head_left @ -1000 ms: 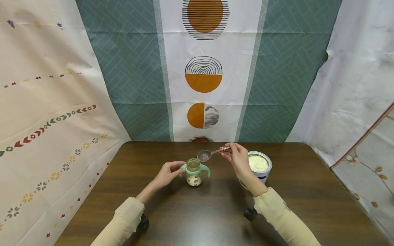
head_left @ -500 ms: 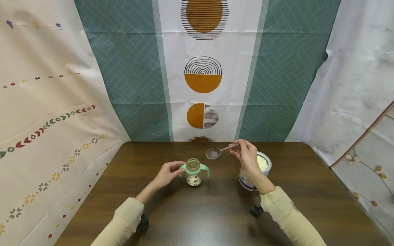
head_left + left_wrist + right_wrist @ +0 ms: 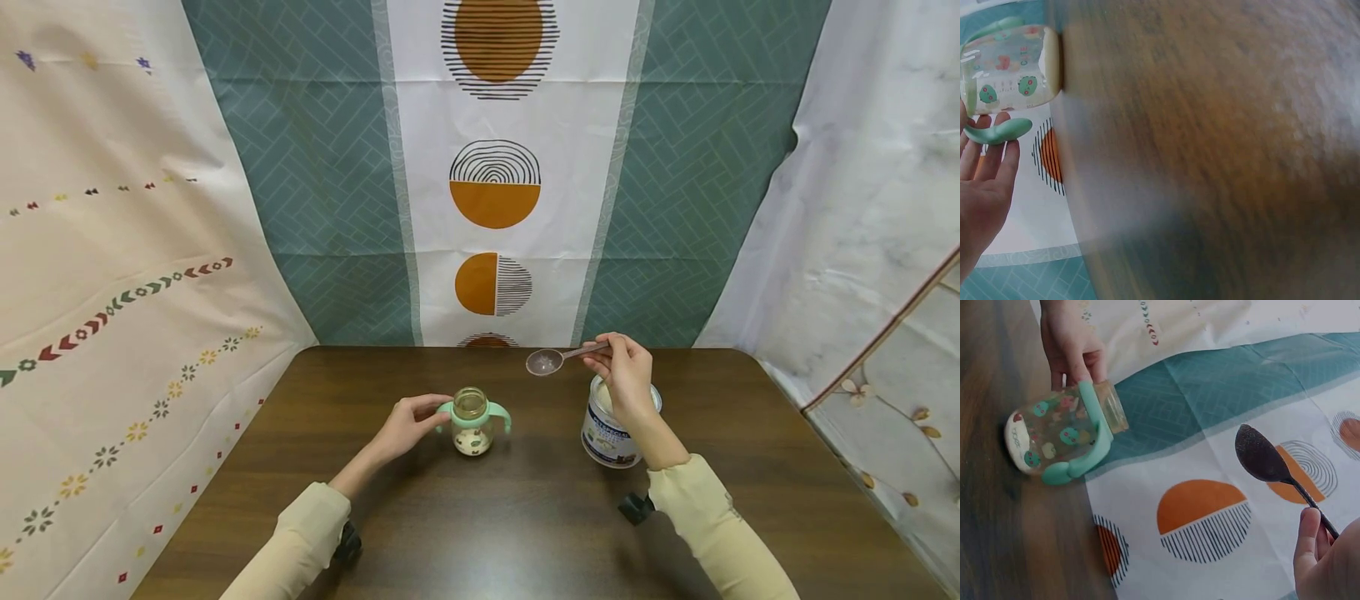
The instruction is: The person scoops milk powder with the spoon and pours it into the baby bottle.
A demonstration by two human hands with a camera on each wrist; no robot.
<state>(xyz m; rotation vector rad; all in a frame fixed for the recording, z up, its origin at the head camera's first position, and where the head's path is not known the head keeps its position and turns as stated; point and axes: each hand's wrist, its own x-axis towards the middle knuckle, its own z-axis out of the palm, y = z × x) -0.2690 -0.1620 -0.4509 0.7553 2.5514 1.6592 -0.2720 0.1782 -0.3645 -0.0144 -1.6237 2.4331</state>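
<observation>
A clear baby bottle with a mint-green two-handled collar stands uncapped on the table, pale powder at its bottom. My left hand holds its left handle between thumb and fingers. In my right hand a spoon is pinched by its handle, above the table between bottle and can. The bowl looks bare apart from slight residue. Below the right hand is an open can of cream-coloured powder, its opening partly hidden by that hand. The right wrist view shows the spoon's bowl dark against the backdrop.
The dark wooden table ends at a hanging patterned cloth. A cream cloth hangs on the left, a marbled one on the right. Black wrist cameras sit low, just over the tabletop.
My right hand has carried the spoon rightward and slightly up, away from the bottle's mouth toward the can. More of the can's label shows. The left hand and bottle have stayed put.
</observation>
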